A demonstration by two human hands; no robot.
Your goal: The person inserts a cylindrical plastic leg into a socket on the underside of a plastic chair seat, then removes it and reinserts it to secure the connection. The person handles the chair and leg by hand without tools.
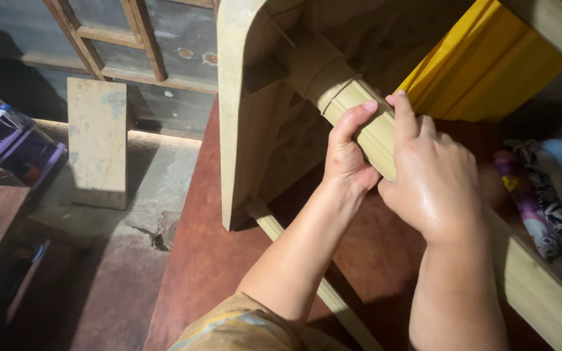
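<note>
A pale wooden leg (359, 120), turned and fluted, is held by both hands at mid-frame. Its long axis runs from the upper left, where a round collar joins it to a pale wooden frame (239, 110), down to the right, where it is hidden behind the hands. The left hand (349, 156) is wrapped on the leg from the left and near side, thumb laid along a flute; the right hand (434, 179) covers it from the right, fingers curled over the top. Both grips are closed on the leg, the hands touching each other, neither nearer than the other.

The frame stands on edge on a reddish-brown counter (209, 260), its flat face to the left and its hollow side toward the hands. A thin pale rail (274, 227) runs along the counter from the foot of the frame toward the near side, under the left forearm.

To the right a pale beam (541, 292) lies close beside the right forearm, with patterned cloth (541, 208) beyond it and yellow sheeting (482, 62) at the far right. Room is tight on that side. To the left, past the counter's edge, the floor lies lower, with a board (97, 140) leaning upright against the far wall; more open space is seen there.
</note>
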